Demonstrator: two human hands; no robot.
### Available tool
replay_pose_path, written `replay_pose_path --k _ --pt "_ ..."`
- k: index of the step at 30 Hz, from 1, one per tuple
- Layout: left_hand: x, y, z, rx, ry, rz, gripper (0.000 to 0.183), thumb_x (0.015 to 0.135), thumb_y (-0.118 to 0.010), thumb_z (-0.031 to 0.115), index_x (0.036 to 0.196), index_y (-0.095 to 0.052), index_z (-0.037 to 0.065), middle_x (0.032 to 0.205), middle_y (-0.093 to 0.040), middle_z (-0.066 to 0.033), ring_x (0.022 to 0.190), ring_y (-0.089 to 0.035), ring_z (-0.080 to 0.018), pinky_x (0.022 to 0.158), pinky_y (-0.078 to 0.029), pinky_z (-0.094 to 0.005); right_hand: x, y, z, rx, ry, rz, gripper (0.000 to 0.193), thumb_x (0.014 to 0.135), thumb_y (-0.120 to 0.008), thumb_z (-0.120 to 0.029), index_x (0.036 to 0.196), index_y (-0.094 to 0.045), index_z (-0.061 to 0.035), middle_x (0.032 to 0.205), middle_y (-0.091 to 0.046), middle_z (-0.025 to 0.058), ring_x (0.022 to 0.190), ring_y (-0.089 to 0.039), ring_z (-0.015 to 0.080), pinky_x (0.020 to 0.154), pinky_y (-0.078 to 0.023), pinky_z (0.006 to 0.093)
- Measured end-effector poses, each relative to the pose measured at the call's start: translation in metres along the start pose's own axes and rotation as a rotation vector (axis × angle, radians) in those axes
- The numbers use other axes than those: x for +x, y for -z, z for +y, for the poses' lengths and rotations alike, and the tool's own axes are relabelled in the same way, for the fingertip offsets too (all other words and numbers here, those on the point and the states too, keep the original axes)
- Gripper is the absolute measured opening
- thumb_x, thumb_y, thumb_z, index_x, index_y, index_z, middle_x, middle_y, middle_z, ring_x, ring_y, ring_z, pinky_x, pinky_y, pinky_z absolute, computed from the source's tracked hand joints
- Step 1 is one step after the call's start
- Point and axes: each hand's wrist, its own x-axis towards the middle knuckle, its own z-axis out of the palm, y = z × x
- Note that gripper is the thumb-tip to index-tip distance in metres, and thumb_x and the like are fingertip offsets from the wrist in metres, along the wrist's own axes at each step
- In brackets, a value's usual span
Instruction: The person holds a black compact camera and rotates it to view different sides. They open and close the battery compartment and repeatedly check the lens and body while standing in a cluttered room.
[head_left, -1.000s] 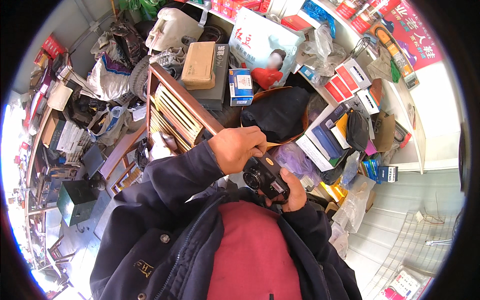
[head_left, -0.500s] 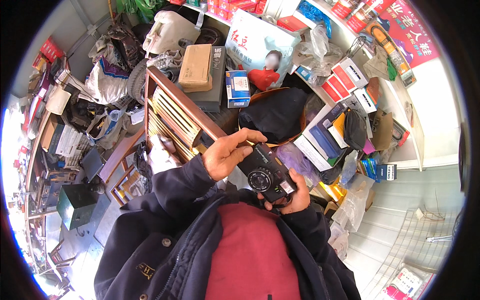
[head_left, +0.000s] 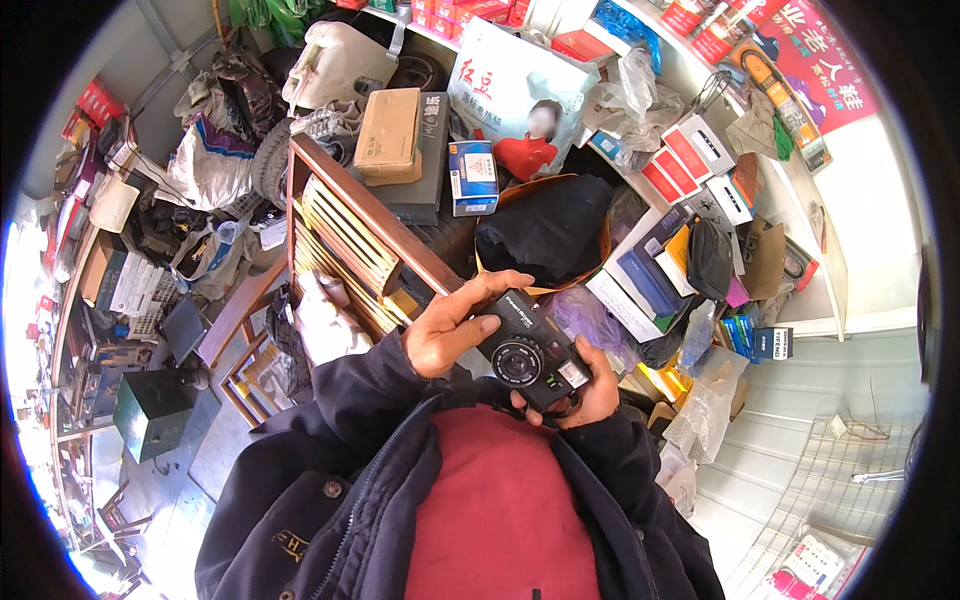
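Observation:
A black compact camera (head_left: pixel 520 345) is held in front of my chest, tilted, with its round lens facing up. My right hand (head_left: pixel 592 390) is closed round its right end, the fingers curling under the near edge. At the opposite end my left hand (head_left: pixel 448 328) pinches the body, index finger along the far edge and thumb by the front face. What lies behind the camera is hidden. Just beyond it sits a black cloth bundle (head_left: pixel 545 230) in an open bag.
A brown carton (head_left: pixel 388 137) rests on a dark box, beside a blue and white box (head_left: pixel 473 178). To the left is a wooden frame with slats (head_left: pixel 345 235). Several small boxes and a black pouch (head_left: pixel 710 258) are piled at the right, near purple plastic (head_left: pixel 590 318).
My left thumb and hand have shifted slightly along the camera's left end. The camera has barely moved, and my right hand keeps its grip.

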Motion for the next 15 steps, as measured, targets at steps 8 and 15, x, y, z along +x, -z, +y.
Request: replay_pose_path --k 8,15 --pt "0.009 0.018 0.037 0.321 0.039 -0.306 0.096 0.080 -0.089 0.010 0.159 -0.035 0.002 0.149 -0.053 -0.0174 0.140 -0.053 -0.0279 0.118 -0.042 -0.0426 -0.002 0.003 -0.006 0.082 -0.125 -0.057 0.077 0.103 -0.039 -0.061 0.145 -0.053 0.0011 0.109 -0.070 0.0330 0.070 -0.072 0.0381 0.045 -0.053 0.0364" --pt "0.014 0.012 0.049 0.801 0.014 -0.267 0.094 0.070 -0.092 0.018 0.152 -0.045 0.013 0.138 -0.062 -0.0174 0.119 -0.068 -0.0417 0.100 -0.057 -0.0452 -0.002 0.000 -0.006 0.081 -0.141 -0.107 0.082 0.102 -0.037 -0.064 0.144 -0.054 0.0038 0.108 -0.069 0.0376 0.065 -0.071 0.0359 0.043 -0.051 0.0347"
